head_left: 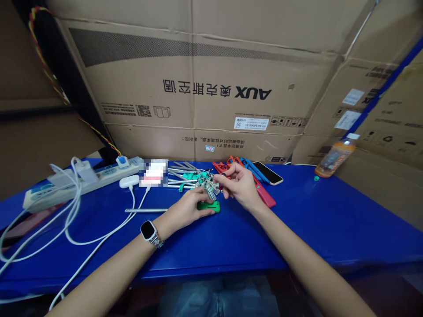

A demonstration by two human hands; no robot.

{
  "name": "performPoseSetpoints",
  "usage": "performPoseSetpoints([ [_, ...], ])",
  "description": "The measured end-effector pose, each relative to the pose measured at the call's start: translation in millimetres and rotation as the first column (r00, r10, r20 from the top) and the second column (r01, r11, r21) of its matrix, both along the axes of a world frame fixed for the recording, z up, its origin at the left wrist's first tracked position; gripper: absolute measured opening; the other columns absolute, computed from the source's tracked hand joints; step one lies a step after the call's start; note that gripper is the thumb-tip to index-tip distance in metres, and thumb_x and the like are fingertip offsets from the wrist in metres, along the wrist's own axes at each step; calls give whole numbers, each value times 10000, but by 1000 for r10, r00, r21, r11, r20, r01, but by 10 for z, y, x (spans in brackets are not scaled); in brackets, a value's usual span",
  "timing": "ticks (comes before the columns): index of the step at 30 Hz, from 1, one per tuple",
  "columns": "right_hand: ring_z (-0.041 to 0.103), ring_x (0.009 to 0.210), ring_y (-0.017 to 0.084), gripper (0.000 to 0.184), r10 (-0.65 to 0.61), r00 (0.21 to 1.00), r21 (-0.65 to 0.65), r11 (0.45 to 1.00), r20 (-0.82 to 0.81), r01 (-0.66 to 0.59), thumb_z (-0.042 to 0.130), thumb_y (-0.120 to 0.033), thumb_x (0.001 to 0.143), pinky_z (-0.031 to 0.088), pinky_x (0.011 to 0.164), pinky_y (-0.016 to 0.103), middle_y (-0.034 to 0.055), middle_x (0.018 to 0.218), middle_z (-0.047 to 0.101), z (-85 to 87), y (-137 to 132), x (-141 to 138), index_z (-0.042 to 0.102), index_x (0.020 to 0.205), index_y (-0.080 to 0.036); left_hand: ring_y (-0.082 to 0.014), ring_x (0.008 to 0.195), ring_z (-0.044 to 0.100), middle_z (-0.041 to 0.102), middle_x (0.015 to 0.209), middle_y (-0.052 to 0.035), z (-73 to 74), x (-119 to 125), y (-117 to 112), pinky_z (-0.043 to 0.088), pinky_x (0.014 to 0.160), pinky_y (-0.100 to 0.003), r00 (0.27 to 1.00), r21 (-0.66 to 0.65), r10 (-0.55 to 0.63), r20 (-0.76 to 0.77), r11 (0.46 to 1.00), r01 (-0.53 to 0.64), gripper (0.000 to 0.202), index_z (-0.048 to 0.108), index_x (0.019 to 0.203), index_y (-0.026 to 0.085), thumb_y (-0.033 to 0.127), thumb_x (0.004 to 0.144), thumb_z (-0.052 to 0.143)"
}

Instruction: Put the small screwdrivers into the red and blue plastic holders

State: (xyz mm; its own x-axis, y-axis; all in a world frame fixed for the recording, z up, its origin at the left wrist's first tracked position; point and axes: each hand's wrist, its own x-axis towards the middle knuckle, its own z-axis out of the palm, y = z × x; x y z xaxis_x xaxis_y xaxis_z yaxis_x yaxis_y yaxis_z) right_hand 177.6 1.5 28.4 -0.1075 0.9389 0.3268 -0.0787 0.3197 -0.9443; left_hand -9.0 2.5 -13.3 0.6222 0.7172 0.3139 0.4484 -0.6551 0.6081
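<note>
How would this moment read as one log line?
left hand: holding green piece | right hand: beside shiny pieces, grip unclear | table: blue

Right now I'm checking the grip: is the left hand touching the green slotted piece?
Touching: the head view shows the left hand with its thumb against the green slotted piece.

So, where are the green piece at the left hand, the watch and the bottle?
Green piece (217, 206): head view, its uncovered right end.
Watch (148, 230): head view, its dark screen.
Bottle (335, 157): head view, middle of its body.
</note>
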Motion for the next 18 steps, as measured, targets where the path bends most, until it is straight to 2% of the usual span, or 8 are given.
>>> performPoseSetpoints([
  [3,500,340,60,440,14,999,19,1000,-32,-14,790,-478,703,364,321,178,-51,622,637,-34,-10,-21,471,849,-213,-225,945,617,642,1051,-76,-23,-3,17,501,901,-378,1000,5,8,-3,1000,-8,244,729,945,194,417,850,694],
  [7,610,478,75,412,187,982,18,982,17,-188,669,-511,818,489,444,216,8,851,679,-9,-42,112,603,1072,-193,-219,901,621,632,1015,-74,-59,-10,40,511,870,-374,1000,-2,17,-10,1000,-17,259,722,925,180,423,835,710],
  [9,628,499,98,385,199,978,-3,980,65,-199,668,-504,820,504,462,229,5,760,676,21,-39,178,640,1020,-176,-219,904,624,633,1005,-71,-66,-10,42,513,869,-373,1000,5,6,5,1000,-6,255,720,929,181,417,835,710],
  [12,594,436,111,361,105,988,3,994,116,-106,759,-479,739,455,403,214,-33,543,609,54,-12,190,608,844,-168,-226,933,628,638,1028,-76,-62,-9,37,514,883,-377,1000,7,-2,18,1000,2,246,719,931,185,413,840,704],
  [15,567,392,99,433,24,995,16,1000,101,-26,817,-467,665,391,351,193,-46,543,601,46,15,111,486,737,-197,-233,949,632,640,1044,-79,-54,-8,33,511,895,-380,1000,2,4,14,1000,-4,238,720,929,185,402,833,713],
  [18,537,354,89,501,-22,999,26,999,49,21,819,-457,665,359,332,186,-84,526,545,-6,23,36,376,723,-228,-233,952,629,640,1050,-77,-40,-4,27,504,904,-381,1000,-7,7,2,1000,-7,226,722,935,187,391,836,713],
])
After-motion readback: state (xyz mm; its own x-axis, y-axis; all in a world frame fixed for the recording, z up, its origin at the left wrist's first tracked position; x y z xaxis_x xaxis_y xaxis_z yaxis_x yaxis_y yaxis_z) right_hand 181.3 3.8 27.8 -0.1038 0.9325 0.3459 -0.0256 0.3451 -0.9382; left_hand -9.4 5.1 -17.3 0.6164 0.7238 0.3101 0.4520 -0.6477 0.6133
